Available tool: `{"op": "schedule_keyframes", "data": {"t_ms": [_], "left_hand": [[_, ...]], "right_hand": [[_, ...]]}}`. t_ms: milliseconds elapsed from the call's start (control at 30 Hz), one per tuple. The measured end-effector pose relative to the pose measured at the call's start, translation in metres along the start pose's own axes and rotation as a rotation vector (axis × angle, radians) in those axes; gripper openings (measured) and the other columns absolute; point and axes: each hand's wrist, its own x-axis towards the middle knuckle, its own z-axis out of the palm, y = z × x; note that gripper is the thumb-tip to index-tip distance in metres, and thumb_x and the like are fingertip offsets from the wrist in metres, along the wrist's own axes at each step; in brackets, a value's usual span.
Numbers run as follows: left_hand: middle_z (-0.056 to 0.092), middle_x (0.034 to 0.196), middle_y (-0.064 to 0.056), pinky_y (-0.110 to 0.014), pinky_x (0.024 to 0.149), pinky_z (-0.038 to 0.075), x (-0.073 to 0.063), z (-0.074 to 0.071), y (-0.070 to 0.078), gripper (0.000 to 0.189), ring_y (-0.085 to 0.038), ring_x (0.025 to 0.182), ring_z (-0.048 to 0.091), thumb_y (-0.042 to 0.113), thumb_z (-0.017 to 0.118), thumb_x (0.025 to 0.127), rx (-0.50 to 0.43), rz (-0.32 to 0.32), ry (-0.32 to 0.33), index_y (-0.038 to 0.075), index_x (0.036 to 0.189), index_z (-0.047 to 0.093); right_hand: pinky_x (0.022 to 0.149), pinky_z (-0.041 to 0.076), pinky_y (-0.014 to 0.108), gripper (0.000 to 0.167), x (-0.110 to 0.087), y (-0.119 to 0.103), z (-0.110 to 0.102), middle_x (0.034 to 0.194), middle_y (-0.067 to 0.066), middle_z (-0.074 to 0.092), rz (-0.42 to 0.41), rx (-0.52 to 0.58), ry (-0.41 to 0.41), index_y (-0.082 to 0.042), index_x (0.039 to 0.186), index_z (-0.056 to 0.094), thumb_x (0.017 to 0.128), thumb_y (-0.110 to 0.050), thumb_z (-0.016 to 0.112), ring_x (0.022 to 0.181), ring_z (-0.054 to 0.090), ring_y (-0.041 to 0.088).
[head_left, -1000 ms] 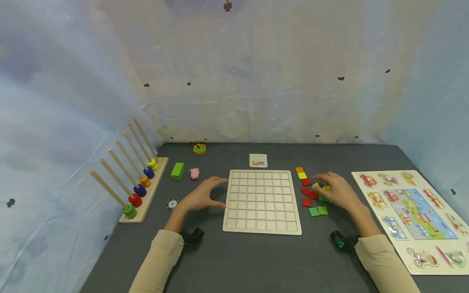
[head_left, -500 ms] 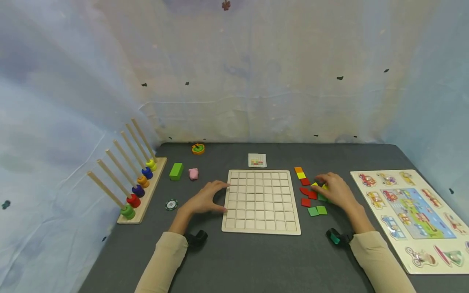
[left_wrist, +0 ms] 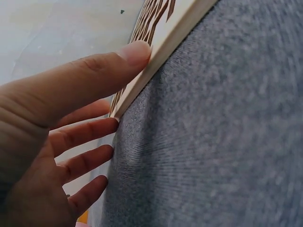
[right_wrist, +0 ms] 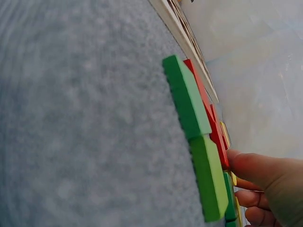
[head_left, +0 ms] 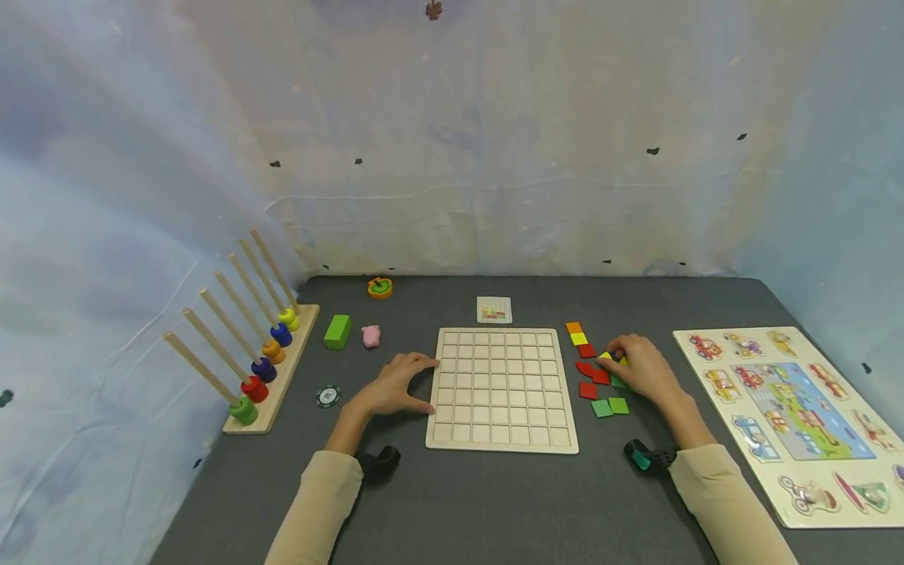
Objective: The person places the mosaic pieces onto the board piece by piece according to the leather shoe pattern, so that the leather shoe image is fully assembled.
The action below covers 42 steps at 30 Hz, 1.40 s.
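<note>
Left hand [head_left: 391, 388] shifted, chip [head_left: 328, 396] markings unreadable

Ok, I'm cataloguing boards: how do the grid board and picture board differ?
The grid board is plain, divided into squares; the picture board has colourful pictures. The grid board looks smaller than the picture board. The left hand is at the grid board's edge; the picture board is untouched. Both lie flat on the table.

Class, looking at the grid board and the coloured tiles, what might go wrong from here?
The right grip is among closely set coloured tiles, so it might knock neighbours askew. The left grip is at the edge of the grid board; a push there could slide it.
</note>
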Motion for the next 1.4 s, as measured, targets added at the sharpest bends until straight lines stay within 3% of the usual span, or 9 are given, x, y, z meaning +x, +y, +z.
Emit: {"op": "schedule_keyframes", "data": {"t_ms": [200, 467, 700, 1067, 1267, 1400], "left_hand": [[0.043, 0.135, -0.008, -0.056, 0.102, 0.023, -0.001, 0.001, 0.0, 0.078, -0.029, 0.124, 0.033, 0.036, 0.081, 0.07, -0.003, -0.006, -0.007, 0.013, 0.137, 0.047], [0.043, 0.135, -0.008, -0.057, 0.101, 0.024, -0.001, 0.0, -0.002, 0.078, -0.03, 0.124, 0.033, 0.037, 0.081, 0.07, 0.002, -0.003, -0.013, 0.013, 0.136, 0.048], [0.042, 0.135, -0.007, -0.056, 0.101, 0.025, -0.001, 0.0, -0.003, 0.078, -0.029, 0.124, 0.033, 0.037, 0.081, 0.07, 0.017, -0.008, -0.021, 0.013, 0.137, 0.047], [0.044, 0.134, -0.008, -0.055, 0.101, 0.025, -0.002, 0.0, 0.0, 0.077, -0.03, 0.122, 0.034, 0.036, 0.08, 0.071, -0.012, 0.002, -0.014, 0.012, 0.136, 0.048], [0.043, 0.135, -0.006, -0.054, 0.101, 0.026, -0.001, 0.002, -0.004, 0.077, -0.028, 0.122, 0.034, 0.038, 0.08, 0.07, -0.004, -0.014, -0.014, 0.014, 0.136, 0.048], [0.043, 0.135, -0.006, -0.055, 0.101, 0.025, -0.001, 0.002, -0.004, 0.077, -0.028, 0.122, 0.034, 0.04, 0.08, 0.07, -0.014, -0.016, -0.017, 0.014, 0.136, 0.048]], "right_hand": [[0.066, 0.041, 0.039, 0.025, 0.0, -0.003, 0.0, 0.081, 0.011, 0.059, -0.021, 0.034, 0.003, 0.001, 0.095, 0.062, 0.08, -0.017, 0.073, 0.071, 0.051, 0.021], [0.061, 0.043, 0.032, 0.02, 0.006, -0.019, 0.0, 0.081, 0.009, 0.06, 0.014, 0.176, -0.007, -0.001, 0.099, 0.06, 0.082, -0.008, 0.07, 0.069, 0.054, 0.018], [0.064, 0.046, 0.03, 0.017, 0.018, -0.053, 0.01, 0.089, 0.009, 0.062, -0.123, 0.307, -0.039, -0.001, 0.101, 0.065, 0.084, -0.002, 0.066, 0.074, 0.057, 0.018], [0.067, 0.047, 0.026, 0.017, 0.043, -0.11, 0.038, 0.096, 0.008, 0.065, -0.295, 0.532, -0.211, -0.003, 0.103, 0.068, 0.087, -0.003, 0.063, 0.076, 0.057, 0.016], [0.059, 0.04, 0.023, 0.016, 0.049, -0.138, 0.059, 0.09, 0.006, 0.065, -0.308, 0.561, -0.248, -0.003, 0.102, 0.069, 0.087, -0.003, 0.063, 0.064, 0.047, 0.012], [0.061, 0.044, 0.023, 0.017, 0.052, -0.154, 0.071, 0.089, 0.003, 0.066, -0.291, 0.583, -0.285, -0.005, 0.104, 0.068, 0.087, -0.006, 0.064, 0.066, 0.053, 0.009]]}}
